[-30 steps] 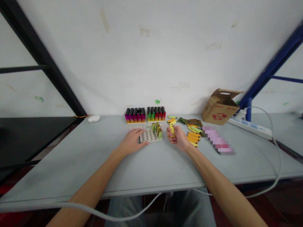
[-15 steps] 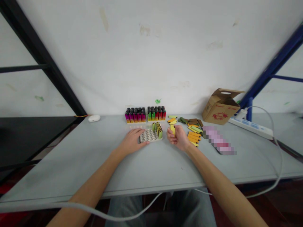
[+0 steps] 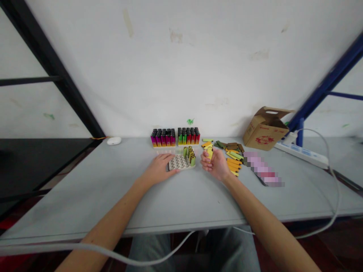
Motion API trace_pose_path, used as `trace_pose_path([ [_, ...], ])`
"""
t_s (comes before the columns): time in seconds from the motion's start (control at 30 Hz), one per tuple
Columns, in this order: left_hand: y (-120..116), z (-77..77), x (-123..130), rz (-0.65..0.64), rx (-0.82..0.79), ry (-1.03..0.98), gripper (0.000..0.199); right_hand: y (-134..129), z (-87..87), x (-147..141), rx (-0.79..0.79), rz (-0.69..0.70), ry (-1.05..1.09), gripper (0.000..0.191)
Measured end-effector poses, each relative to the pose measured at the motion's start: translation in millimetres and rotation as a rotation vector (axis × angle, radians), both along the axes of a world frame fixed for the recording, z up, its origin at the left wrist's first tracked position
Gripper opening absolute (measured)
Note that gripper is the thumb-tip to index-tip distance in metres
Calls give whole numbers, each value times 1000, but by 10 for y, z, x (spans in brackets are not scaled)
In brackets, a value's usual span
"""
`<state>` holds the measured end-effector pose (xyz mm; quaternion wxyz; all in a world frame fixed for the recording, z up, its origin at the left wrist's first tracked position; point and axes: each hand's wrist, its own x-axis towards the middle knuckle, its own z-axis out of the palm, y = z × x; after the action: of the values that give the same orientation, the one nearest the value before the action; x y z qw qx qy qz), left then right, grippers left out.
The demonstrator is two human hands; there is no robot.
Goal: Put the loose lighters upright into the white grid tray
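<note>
Left hand open, lying flat on desk — fingertips touching left edge of white holed tray. Right hand half closed, gripping yellow piece, just right of tray. Upright green-yellow lighters stand in tray's right part — two blocks of lighters behind tray.

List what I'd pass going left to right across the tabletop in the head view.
White oval object → left hand → white dimpled tray → right hand → yellow and orange flat pieces → pixelated blurred item → white power strip
</note>
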<state>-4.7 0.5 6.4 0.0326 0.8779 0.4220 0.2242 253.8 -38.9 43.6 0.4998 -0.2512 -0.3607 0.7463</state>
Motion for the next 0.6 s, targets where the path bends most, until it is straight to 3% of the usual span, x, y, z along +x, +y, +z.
trace_pose_path([
  [0.3,-9,17,11,16,-16,-18,63,-4,0,-9,-23,-7,-30,23],
  [0.6,-11,24,-11,-39,-20,-5,64,5,-24,-17,78,-119,-142,30],
])
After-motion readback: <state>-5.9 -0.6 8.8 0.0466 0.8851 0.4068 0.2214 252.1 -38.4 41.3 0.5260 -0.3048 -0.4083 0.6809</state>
